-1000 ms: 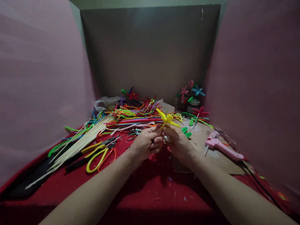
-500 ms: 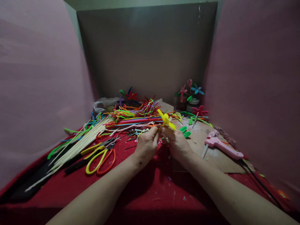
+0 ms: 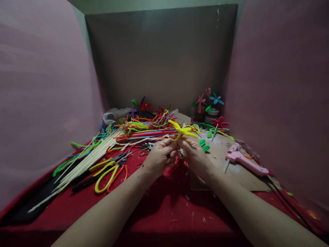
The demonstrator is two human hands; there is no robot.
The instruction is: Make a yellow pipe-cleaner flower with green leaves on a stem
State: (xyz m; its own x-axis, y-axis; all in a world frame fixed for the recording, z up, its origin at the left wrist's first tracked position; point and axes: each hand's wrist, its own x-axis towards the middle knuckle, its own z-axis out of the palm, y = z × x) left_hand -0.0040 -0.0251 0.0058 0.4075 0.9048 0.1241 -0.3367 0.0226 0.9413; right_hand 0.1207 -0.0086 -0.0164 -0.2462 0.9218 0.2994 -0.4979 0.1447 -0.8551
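Fingers of the left hand and right hand pinch the yellow pipe-cleaner flower at its base, above the tabletop. Risk: uneven pressure could deform the petals.

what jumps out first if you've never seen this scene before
The yellow pipe-cleaner flower, pinched at its base between the left hand and right hand at centre. Behind it lies a bright heap of pipe cleaners on the red cloth, with a pink glue gun on cardboard to the right.
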